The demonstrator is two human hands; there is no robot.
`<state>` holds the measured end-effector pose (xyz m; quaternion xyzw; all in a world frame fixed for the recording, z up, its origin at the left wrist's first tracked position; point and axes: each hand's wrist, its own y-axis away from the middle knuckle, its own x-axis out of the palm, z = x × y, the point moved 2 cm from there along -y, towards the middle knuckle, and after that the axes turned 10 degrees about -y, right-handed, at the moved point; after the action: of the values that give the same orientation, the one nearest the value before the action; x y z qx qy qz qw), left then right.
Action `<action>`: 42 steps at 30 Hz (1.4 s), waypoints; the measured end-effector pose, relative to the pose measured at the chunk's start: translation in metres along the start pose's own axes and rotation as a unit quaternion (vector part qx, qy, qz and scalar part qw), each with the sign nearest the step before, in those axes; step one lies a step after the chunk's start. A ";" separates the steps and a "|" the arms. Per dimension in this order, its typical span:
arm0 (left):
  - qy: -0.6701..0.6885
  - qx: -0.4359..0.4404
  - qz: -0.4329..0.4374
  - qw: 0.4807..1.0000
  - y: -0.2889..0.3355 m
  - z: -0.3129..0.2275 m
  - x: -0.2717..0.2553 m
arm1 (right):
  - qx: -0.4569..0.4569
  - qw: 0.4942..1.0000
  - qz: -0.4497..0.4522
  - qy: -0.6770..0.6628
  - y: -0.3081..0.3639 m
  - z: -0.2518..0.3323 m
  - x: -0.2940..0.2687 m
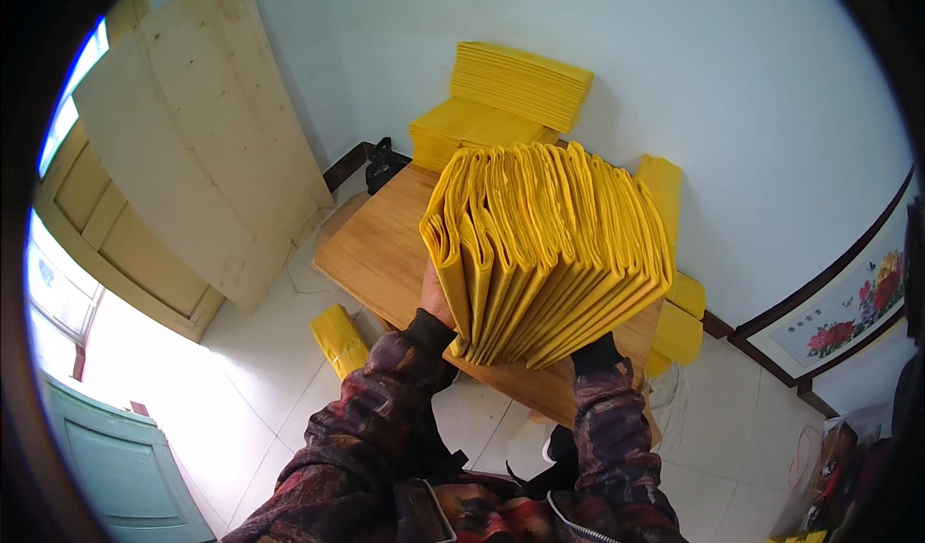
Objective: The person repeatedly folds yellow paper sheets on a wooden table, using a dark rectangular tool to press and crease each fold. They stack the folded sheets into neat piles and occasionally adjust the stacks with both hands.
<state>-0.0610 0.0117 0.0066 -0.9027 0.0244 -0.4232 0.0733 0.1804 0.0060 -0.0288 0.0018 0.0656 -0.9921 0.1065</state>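
A thick bundle of folded yellow cloth sheets fills the space between my two hands, its folded edges fanned toward me. My left hand presses against the bundle's left side, partly hidden by it. The right hand is out of sight behind the bundle's lower right; only the dark cuff shows there. Below and behind the bundle lies a wooden table. At its far side, stacks of folded yellow cloth are piled up, with another neat stack on top.
Rolled yellow material stands to the table's right, with more yellow rolls below. A yellow package lies on the floor at left. Plywood sheets lean on the left wall. A framed flower picture stands at right.
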 end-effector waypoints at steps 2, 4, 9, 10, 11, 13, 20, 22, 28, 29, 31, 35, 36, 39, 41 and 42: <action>0.125 0.001 0.017 0.992 0.001 -0.004 0.001 | 0.000 1.000 0.002 0.002 -0.003 0.001 -0.001; 0.153 -0.012 0.031 0.988 0.003 -0.006 0.000 | 0.000 1.000 0.005 0.006 -0.005 0.001 -0.001; -0.173 0.059 0.035 0.983 0.014 0.001 -0.004 | 0.003 1.000 0.012 0.013 -0.004 0.000 0.001; -0.326 0.094 0.021 0.941 0.018 0.001 -0.005 | 0.004 1.000 0.012 0.015 -0.004 0.000 0.002; -0.407 0.122 0.035 0.904 0.022 0.000 -0.004 | 0.005 1.000 0.012 0.018 -0.003 -0.001 0.002; -0.413 0.119 0.048 0.902 0.025 0.001 -0.002 | 0.006 1.000 0.015 0.022 -0.002 -0.001 0.002; -0.362 0.050 0.040 0.930 0.030 0.000 0.006 | 0.010 0.999 0.013 0.041 0.007 -0.002 0.001; -0.377 0.049 0.034 0.925 0.032 0.003 0.003 | 0.003 0.998 0.018 0.056 0.004 -0.004 0.002; -0.087 0.066 0.203 0.973 0.010 0.025 -0.002 | -0.051 0.978 0.049 0.196 -0.025 -0.008 0.018; -0.182 0.078 0.163 0.966 0.008 0.026 -0.002 | -0.062 0.969 0.059 0.231 -0.032 -0.006 0.021; -0.448 0.106 0.094 0.882 0.006 0.021 -0.002 | -0.086 0.948 0.075 0.298 -0.044 0.000 0.026; -0.652 0.205 0.098 0.723 0.009 0.000 0.003 | -0.070 0.989 0.024 0.129 -0.042 0.031 0.017; -0.693 0.196 0.109 0.685 0.013 -0.004 0.002 | -0.061 0.994 -0.003 0.092 -0.040 0.042 0.015; -0.406 -0.138 0.104 0.897 0.017 -0.006 -0.009 | 0.153 0.979 0.028 -0.134 -0.016 0.063 0.028; -0.129 -0.252 0.046 0.958 0.030 0.003 -0.006 | 0.303 0.943 0.056 -0.127 0.004 0.077 0.027; -0.114 -0.242 0.038 0.963 0.042 0.005 -0.004 | 0.273 0.951 0.100 -0.106 0.011 0.085 0.031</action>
<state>-0.0588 -0.0284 -0.0056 -0.9341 0.1522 -0.2960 -0.1293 0.1534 -0.0218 0.0532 -0.0676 -0.2199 -0.9509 0.2071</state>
